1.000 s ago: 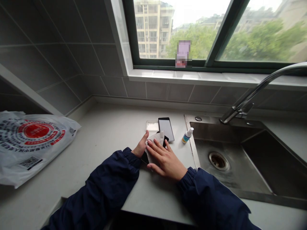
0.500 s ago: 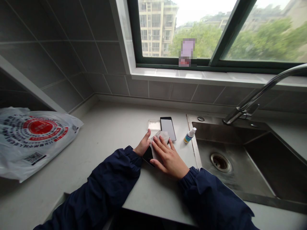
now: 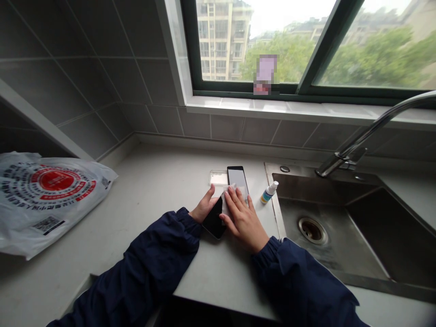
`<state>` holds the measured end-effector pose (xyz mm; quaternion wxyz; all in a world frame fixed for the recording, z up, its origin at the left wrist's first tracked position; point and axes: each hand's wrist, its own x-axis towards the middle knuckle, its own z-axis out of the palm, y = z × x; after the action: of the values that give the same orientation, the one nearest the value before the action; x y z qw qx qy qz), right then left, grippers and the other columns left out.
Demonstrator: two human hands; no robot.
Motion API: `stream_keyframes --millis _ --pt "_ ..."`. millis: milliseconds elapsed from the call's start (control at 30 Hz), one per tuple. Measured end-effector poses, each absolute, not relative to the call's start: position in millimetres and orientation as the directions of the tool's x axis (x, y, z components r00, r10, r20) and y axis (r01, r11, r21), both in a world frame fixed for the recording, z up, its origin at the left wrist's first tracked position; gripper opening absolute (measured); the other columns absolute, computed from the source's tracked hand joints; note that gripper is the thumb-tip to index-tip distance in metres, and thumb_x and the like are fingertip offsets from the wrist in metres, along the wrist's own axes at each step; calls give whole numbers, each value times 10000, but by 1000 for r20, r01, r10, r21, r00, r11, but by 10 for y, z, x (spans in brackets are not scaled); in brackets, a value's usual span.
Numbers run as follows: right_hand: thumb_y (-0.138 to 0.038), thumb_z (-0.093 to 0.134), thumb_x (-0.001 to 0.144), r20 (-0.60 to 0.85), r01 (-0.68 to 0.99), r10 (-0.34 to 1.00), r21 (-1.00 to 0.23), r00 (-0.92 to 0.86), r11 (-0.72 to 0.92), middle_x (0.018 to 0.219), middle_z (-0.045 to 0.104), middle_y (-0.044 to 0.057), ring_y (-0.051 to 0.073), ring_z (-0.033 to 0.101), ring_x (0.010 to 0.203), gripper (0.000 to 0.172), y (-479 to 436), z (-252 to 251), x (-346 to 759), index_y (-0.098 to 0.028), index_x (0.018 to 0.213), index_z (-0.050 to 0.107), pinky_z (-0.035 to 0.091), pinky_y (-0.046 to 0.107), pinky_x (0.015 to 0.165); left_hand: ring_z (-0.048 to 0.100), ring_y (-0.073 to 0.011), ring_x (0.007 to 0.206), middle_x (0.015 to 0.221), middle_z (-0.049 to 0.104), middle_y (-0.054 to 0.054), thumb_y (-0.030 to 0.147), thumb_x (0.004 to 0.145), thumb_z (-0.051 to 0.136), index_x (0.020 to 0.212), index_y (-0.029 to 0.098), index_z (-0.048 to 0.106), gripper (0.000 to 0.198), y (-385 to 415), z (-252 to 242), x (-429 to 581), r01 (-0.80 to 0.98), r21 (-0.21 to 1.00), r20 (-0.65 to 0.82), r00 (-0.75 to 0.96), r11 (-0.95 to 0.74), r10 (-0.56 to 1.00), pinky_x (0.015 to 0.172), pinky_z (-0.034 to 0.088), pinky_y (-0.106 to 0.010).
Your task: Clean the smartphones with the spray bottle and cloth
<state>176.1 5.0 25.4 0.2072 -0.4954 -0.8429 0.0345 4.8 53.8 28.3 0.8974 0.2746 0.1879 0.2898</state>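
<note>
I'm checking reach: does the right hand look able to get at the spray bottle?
Probably yes: only counter shows between right hand and spray bottle, though the hand lies over a cloth.

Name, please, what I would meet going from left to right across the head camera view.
Plastic bag, left hand, black phone, right hand, small bottle, sink drain, faucet.

Plastic bag (image 3: 54, 181), sink (image 3: 344, 245), faucet (image 3: 363, 135)
</note>
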Motion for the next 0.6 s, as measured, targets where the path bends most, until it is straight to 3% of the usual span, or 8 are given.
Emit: stream_keyframes --millis 300,600 --pt "-473 442 1007 275 616 662 -243 -697 750 1631 228 97 312 145 1528 664 -64 364 1691 -152 1565 279 174 585 1213 680 -290 1078 1086 728 -189 616 965 369 1345 38 563 718 548 240 90 -548 560 -230 618 622 752 1069 409 -369" --pt "-401 416 1024 309 821 845 -247 -437 515 1647 158 79 306 144 1529 664 16 267 1729 -193 1597 152 231 602 1187 628 -310 1182 1160 705 -193 677 966 170 1396 41 523 845 546 251 59 -435 603 -170 749 669 641 1110 353 -412"
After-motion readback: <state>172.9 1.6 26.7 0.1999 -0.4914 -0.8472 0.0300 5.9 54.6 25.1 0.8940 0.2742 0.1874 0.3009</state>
